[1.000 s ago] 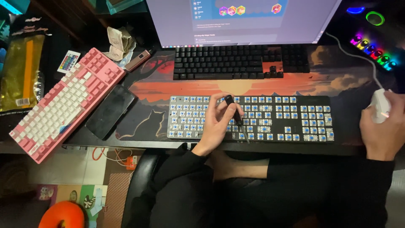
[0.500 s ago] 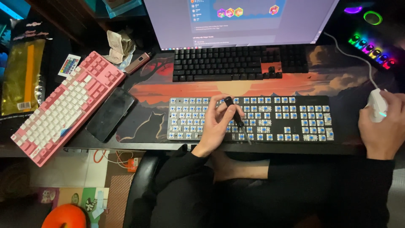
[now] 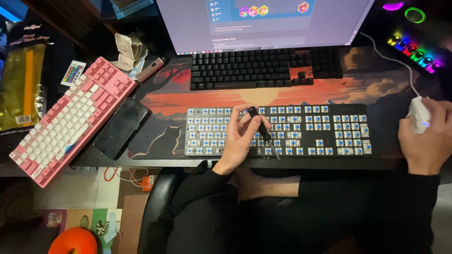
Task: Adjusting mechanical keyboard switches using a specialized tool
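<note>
— Centre of frame?
— Left hand (image 3: pixel 242 136) over a bare keyboard (image 3: pixel 278 130), caps stripped, rows of small blue-stemmed switches on a flat grey metal plate. Fingers curled shut around a slim black screwdriver (image 3: pixel 262 131), rounded handle up by the fingertips, thin shaft slanting down to the right across the lower rows.

— And far right?
— Right hand (image 3: pixel 426 138) cupped over a white mouse (image 3: pixel 418 113), smooth and glossy, palm resting on it, fingers draped over the shell; white cable running up toward the upper right corner.

— Count of keyboards?
— Three. The stripped one at centre; a black keyboard (image 3: pixel 266 68) with matte caps just above it, under the monitor (image 3: pixel 263 23); a pink keyboard (image 3: pixel 70 120) with white and pink caps lying at a slant at left.

— Surface under them?
— One wide desk mat (image 3: pixel 188 96), printed with an orange sunset and a dark cat outline, soft cloth look.

— Anything else at left?
— One black phone (image 3: pixel 120 127), glassy slab, between the pink keyboard and the stripped one, touching neither clearly. One small white remote (image 3: pixel 74 73) with coloured buttons in the upper left. One crumpled paper wad (image 3: pixel 127 49) beside it.

— Upper right?
— Row of glowing coloured lights (image 3: pixel 414 47), exact kind not clear.
</note>
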